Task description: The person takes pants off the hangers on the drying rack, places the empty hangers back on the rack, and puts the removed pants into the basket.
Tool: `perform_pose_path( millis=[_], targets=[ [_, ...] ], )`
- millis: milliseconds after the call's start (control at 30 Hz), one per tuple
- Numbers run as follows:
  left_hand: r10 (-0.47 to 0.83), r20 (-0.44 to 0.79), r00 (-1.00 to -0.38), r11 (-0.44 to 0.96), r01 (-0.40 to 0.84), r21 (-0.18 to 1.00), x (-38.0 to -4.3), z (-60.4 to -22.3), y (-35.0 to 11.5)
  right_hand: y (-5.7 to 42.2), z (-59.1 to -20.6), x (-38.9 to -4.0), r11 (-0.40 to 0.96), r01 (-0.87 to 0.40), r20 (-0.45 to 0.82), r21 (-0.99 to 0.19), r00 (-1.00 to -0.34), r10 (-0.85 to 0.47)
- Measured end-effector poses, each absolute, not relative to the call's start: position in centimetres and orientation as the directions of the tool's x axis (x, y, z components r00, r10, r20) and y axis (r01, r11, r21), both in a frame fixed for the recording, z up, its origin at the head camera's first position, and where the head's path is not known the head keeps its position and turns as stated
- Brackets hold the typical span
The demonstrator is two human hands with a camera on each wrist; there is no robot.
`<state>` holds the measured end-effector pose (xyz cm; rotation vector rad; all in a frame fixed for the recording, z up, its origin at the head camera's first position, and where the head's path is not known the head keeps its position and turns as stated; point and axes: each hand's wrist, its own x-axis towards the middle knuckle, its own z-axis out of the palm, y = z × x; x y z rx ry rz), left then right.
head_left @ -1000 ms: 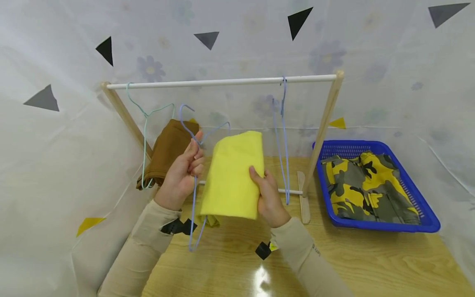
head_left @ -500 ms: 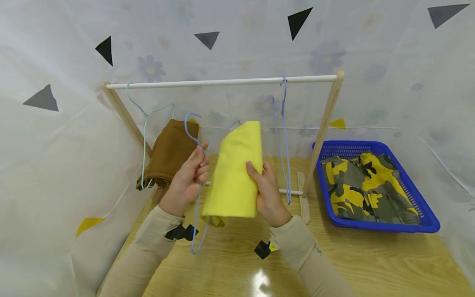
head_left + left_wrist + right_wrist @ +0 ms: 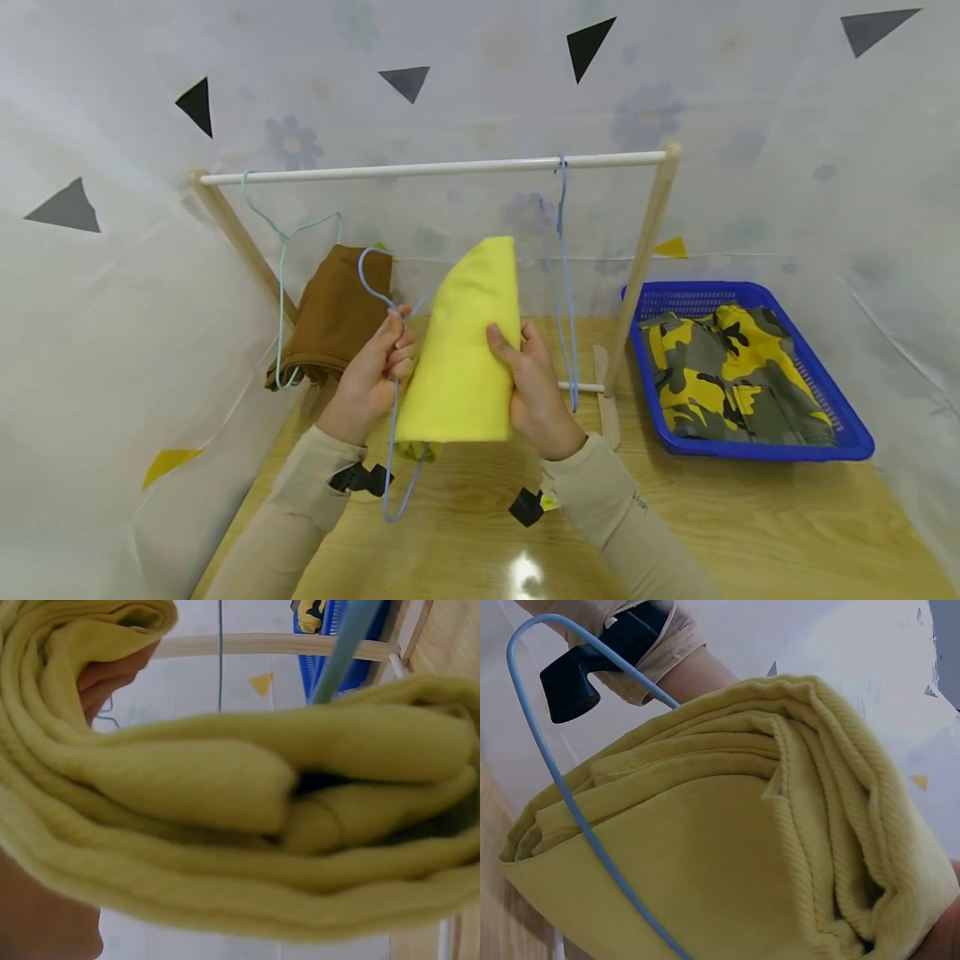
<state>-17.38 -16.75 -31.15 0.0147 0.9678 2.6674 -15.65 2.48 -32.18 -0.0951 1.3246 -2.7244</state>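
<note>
In the head view my left hand [image 3: 369, 379] pinches a blue wire hanger [image 3: 391, 450] just below its hook, between thumb and fingers. My right hand [image 3: 542, 392] grips the right edge of a folded yellow garment [image 3: 461, 358], thumb on the near face. The garment hangs over the hanger, whose lower left corner sticks out beneath it; most of the hanger's right side is hidden. Thick folded layers of the garment [image 3: 202, 780] fill the left wrist view. In the right wrist view, the hanger's wire [image 3: 551, 761] crosses in front of the garment's layers.
A white-railed rack [image 3: 442, 169] stands behind my hands. On it hang a mint hanger [image 3: 282, 283] with brown folded clothing [image 3: 341, 308] beside or on it, and blue hangers [image 3: 570, 317]. Right of the rack, a blue basket [image 3: 851, 433] holds camouflage clothing [image 3: 738, 375].
My left hand and the hanger have lowered slightly. The yellow garment has tilted, its top right corner rising, and covers more of the hanger's right shoulder. The head view has shifted a little.
</note>
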Motion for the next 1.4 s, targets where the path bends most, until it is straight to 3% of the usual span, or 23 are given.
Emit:
perform_pose_path(
  millis=[767, 1033, 1400],
  targets=[
    [0.278, -0.130, -0.952, -0.698, -0.293, 0.654, -17.2, -34.2, -17.6, 3.1, -30.7, -14.8, -0.624, 0.017, 0.087, -0.781, -0.987, -0.135],
    [0.307, -0.325, -0.894, -0.678, -0.445, 0.585, -16.8, -36.7, -18.0, 3.6, -29.4, -14.2, -0.648, -0.061, 0.186, -0.759, -0.974, -0.126],
    [0.317, -0.324, -0.891, -0.683, -0.452, 0.574, -16.9, -36.8, -17.8, 3.9, -28.8, -13.9, -0.657, -0.070, 0.195, -0.750, -0.974, -0.119]
  ],
)
